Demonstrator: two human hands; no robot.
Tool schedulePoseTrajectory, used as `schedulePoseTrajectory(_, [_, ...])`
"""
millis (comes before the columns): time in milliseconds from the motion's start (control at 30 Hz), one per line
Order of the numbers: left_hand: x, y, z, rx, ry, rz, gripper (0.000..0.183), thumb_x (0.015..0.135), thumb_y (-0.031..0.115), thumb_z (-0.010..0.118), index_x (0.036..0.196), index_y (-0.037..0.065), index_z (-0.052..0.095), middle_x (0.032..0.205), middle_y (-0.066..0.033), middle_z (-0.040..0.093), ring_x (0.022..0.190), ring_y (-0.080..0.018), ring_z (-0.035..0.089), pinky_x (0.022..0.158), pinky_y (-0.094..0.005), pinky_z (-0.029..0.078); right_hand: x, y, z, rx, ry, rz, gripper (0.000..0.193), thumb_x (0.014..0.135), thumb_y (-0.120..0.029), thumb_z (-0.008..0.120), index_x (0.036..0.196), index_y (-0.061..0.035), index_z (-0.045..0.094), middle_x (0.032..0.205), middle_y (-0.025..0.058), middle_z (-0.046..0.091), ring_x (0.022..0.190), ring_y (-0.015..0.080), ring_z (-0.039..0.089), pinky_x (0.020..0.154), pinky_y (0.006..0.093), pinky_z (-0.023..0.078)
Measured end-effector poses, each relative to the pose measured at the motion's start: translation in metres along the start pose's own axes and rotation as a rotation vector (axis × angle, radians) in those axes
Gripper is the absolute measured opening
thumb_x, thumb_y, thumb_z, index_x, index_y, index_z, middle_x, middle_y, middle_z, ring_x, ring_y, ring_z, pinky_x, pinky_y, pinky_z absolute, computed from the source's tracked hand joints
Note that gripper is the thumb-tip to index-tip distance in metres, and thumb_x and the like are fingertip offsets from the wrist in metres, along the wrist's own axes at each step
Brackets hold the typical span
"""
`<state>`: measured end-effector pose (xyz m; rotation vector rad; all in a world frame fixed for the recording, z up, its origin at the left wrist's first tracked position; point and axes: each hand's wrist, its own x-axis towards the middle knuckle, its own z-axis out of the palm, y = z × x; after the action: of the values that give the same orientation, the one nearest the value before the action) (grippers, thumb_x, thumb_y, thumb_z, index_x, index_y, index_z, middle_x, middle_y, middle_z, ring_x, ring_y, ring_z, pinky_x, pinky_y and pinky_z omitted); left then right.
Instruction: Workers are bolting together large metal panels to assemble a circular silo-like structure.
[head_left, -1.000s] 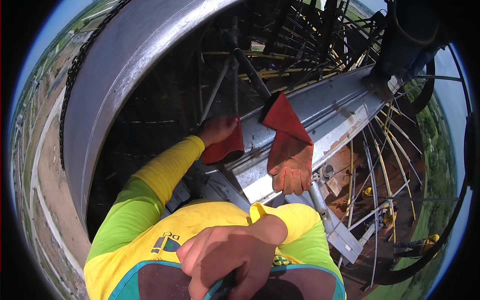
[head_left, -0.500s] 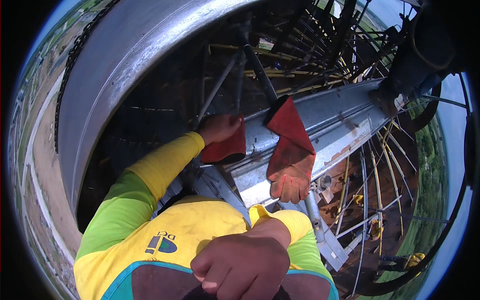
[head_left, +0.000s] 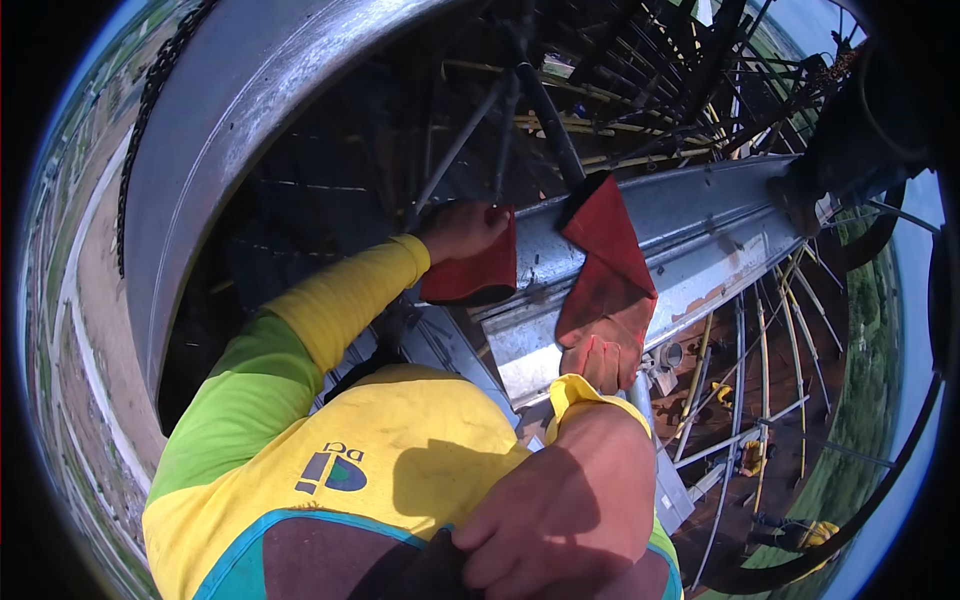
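My left hand [head_left: 465, 230], in a yellow cuff, is closed round a red leather work glove [head_left: 475, 275] at the near end of a galvanized metal beam [head_left: 690, 215]. A second red work glove [head_left: 605, 265] lies across the beam, its cuff folded over and its fingers toward me. Close before my chest is my right hand [head_left: 570, 500], bare, with its fingers curled in. A dark thing shows beside those fingers; whether they grip it is hidden.
A curved metal wall [head_left: 250, 110] with a chain [head_left: 135, 170] rises at left. A dark pole [head_left: 550, 120] meets the beam. What looks like a dark boot [head_left: 800, 200] stands at its far end. Several yellow and grey poles lie far below, where people in yellow [head_left: 815, 535] are visible.
My right hand has moved right and slightly up across my chest, its sleeve now overlapping the glove's fingers. The view has shifted a little. My left hand keeps its hold on the red glove.
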<state>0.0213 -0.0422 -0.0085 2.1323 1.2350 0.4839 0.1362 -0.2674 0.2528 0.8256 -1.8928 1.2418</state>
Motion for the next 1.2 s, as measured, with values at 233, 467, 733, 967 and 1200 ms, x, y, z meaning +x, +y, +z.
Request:
schedulePoseTrajectory(233, [-0.009,0.012,-0.007,-0.007,0.043,-0.02,0.049,0.106,0.048,0.049,0.114,0.004,0.07,0.11,-0.0254,0.073,0.105,-0.0463,0.069,0.093,-0.0518,0.053,-0.021,0.027,0.039,-0.152,0.418,0.047,0.043,0.107,-0.049,0.058,0.094,-0.0093,0.067,0.099,0.009,0.06,0.09,0.0259,0.058,0.077,0.04,0.039])
schedulePoseTrajectory(467, [-0.009,0.033,-0.023,0.047,-0.042,-0.093,0.057,0.106,0.05,0.043,0.107,0.001,0.073,0.108,-0.0298,0.072,0.106,-0.0482,0.068,0.095,-0.0547,0.052,-0.009,0.002,0.018,-0.159,0.017,-0.061,0.052,0.11,-0.054,0.041,0.107,-0.0107,0.07,0.115,0.015,0.061,0.103,0.0333,0.057,0.078,0.049,0.038])
schedulePoseTrajectory(733, [-0.002,-0.003,-0.001,-0.013,-0.001,-0.037,0.059,0.105,0.051,0.044,0.104,0.0,0.074,0.105,-0.0309,0.072,0.106,-0.0497,0.068,0.094,-0.0558,0.052,-0.004,-0.008,0.001,-0.1,-0.231,-0.069,0.052,0.111,-0.053,0.039,0.111,-0.0116,0.07,0.121,0.0158,0.062,0.102,0.0322,0.058,0.08,0.0497,0.04])
schedulePoseTrajectory(967, [-0.007,0.009,-0.008,0.027,0.007,-0.085,0.057,0.105,0.051,0.05,0.107,-0.001,0.073,0.105,-0.0294,0.073,0.105,-0.0481,0.068,0.092,-0.0522,0.053,-0.022,-0.022,0.026,-0.274,0.135,0.116,0.041,0.106,-0.051,0.056,0.122,-0.016,0.07,0.126,0.0106,0.063,0.1,0.0267,0.058,0.083,0.0474,0.043])
schedulePoseTrajectory(1200, [-0.01,0.043,-0.016,-0.014,0.006,-0.17,0.054,0.104,0.05,0.051,0.108,0.0,0.072,0.107,-0.0298,0.073,0.106,-0.0479,0.068,0.093,-0.0525,0.053,-0.067,-0.016,-0.112,-0.117,0.017,0.522,0.05,0.094,-0.038,0.078,0.122,0.002,0.075,0.112,0.0213,0.071,0.102,0.0334,0.066,0.094,0.0445,0.05])
